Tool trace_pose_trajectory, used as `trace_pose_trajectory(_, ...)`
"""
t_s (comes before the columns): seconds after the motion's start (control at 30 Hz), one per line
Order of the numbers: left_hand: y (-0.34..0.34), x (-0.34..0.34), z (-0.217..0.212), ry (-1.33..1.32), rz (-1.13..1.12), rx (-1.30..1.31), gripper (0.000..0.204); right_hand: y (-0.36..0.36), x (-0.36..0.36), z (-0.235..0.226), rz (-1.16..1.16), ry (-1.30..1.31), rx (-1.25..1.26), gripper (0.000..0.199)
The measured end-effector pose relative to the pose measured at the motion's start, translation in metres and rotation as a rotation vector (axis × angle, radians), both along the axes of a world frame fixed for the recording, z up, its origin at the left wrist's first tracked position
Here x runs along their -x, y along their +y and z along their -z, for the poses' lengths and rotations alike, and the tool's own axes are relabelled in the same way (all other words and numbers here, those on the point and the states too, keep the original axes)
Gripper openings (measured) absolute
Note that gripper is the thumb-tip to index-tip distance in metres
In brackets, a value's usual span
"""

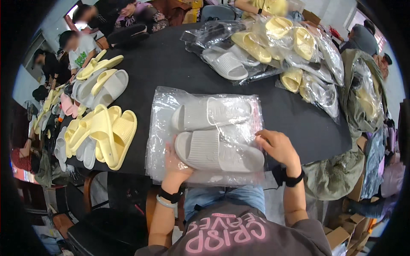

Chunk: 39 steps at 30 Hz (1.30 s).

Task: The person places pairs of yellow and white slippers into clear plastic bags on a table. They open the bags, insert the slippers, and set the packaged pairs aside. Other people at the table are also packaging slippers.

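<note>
Two light grey slippers lie side by side in front of me, the far slipper (213, 114) and the near slipper (220, 151), both with ribbed straps and their open toes to the left. Clear film from a plastic bag (158, 111) shows around and over them. At the toe of the near slipper, my left hand (176, 165) is partly veiled by the film, its fingers curled along the slipper's edge. My right hand (277, 147) has bent fingers closed at the bag's right edge, beside the slippers' heels.
Loose yellow slippers (124, 132) and grey slippers (113, 87) stand at the left of the black table (160, 55). Bagged slippers (256, 47) pile up at the far right. A green sack (341, 170) hangs beyond the right edge. Several people sit or stand around.
</note>
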<state>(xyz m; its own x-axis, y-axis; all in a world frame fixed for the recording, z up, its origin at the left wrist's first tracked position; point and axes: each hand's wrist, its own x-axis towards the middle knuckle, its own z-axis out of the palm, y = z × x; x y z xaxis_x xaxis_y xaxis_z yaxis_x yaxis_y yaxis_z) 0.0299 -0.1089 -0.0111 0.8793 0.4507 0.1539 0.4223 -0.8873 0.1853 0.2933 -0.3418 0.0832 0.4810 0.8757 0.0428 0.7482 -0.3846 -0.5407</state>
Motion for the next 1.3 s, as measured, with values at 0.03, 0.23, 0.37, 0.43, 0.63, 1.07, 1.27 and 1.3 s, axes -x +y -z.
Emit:
trace_pose_trajectory(0.03, 0.001, -0.001, -0.002, -0.009, 0.015, 0.034, 0.071, -0.009, 0.013, 0.0, 0.035, 0.044, -0.014, 0.039)
trace_pose_trajectory(0.23, 0.001, 0.016, -0.025, 0.146, 0.039, 0.0, 0.061, -0.026, 0.047, 0.032, 0.07, -0.105, -0.13, 0.059)
trace_pose_trajectory(0.37, 0.004, 0.062, -0.041, 0.138, -0.135, -0.07, 0.056, -0.03, 0.046, 0.035, 0.084, -0.094, -0.135, 0.061)
trace_pose_trajectory(0.43, 0.013, 0.097, -0.042, 0.186, -0.281, -0.175, 0.053, -0.028, 0.047, 0.035, 0.065, -0.103, -0.163, 0.059)
trace_pose_trajectory(0.63, 0.028, 0.121, -0.051, -0.326, -0.52, 0.087, 0.043, -0.011, 0.046, 0.035, 0.124, 0.011, -0.249, 0.038)
trace_pose_trajectory(1.07, 0.029, 0.086, -0.05, -0.682, -0.412, 0.539, 0.043, 0.012, 0.048, 0.039, 0.105, 1.574, -0.814, 0.013)
trace_pose_trajectory(1.27, 0.008, 0.065, -0.067, -0.23, -0.249, -0.127, 0.038, 0.003, 0.019, 0.054, -0.211, 1.789, -0.693, 0.012)
trace_pose_trajectory(1.3, 0.01, 0.063, -0.064, -0.227, -0.233, -0.115, 0.039, 0.004, 0.01, 0.052, -0.267, 1.79, -0.638, 0.013)
